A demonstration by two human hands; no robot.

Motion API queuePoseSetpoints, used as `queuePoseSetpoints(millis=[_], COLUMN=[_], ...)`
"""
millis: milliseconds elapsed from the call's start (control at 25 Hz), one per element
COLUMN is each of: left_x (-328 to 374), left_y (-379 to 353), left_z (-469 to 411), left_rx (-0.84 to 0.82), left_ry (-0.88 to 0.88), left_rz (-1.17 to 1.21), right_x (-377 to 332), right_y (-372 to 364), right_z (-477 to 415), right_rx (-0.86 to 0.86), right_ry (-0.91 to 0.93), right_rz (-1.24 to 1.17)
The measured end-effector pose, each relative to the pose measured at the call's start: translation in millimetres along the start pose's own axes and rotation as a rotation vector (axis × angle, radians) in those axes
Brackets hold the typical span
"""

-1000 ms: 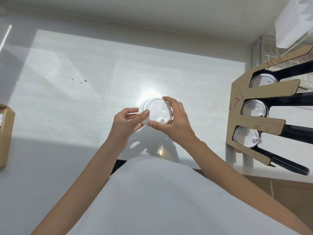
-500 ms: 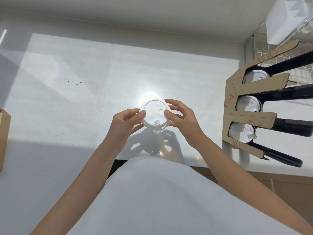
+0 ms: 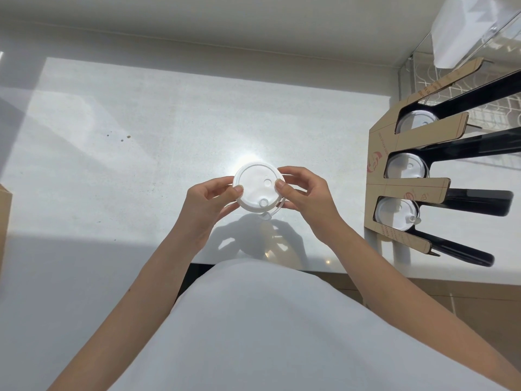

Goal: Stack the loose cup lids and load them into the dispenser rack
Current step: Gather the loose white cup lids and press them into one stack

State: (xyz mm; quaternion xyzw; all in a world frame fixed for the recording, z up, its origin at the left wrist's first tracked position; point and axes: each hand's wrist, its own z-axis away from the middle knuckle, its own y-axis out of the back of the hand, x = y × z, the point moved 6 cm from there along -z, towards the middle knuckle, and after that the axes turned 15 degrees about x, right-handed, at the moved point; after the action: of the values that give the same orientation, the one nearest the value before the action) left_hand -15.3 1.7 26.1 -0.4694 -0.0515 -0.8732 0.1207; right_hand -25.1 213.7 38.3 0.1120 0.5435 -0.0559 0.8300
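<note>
A round white plastic cup lid [image 3: 257, 187], smooth with two small circular dimples (a second rim shows just beneath it), is held flat at the centre of the frame above the pale speckled countertop [image 3: 158, 131]. The left hand [image 3: 207, 203] and right hand [image 3: 306, 198] pinch its opposite edges between thumbs and curled fingers. At right, the brown cardboard dispenser rack [image 3: 379, 153] shows lids in three black slots.
</note>
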Motion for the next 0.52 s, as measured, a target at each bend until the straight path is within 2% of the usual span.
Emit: queuePoseSetpoints(millis=[240, 520], left_x=[0, 5], left_y=[-4, -17], left_z=[1, 8], left_rx=[0.082, 0.147], left_ry=[-0.067, -0.248], left_rz=[-0.014, -0.138], right_x=[-3, -6], right_y=[4, 11], right_z=[1, 3], right_rx=[0.051, 0.107], right_ry=[0.037, 0.128], right_rz=[0.024, 0.082])
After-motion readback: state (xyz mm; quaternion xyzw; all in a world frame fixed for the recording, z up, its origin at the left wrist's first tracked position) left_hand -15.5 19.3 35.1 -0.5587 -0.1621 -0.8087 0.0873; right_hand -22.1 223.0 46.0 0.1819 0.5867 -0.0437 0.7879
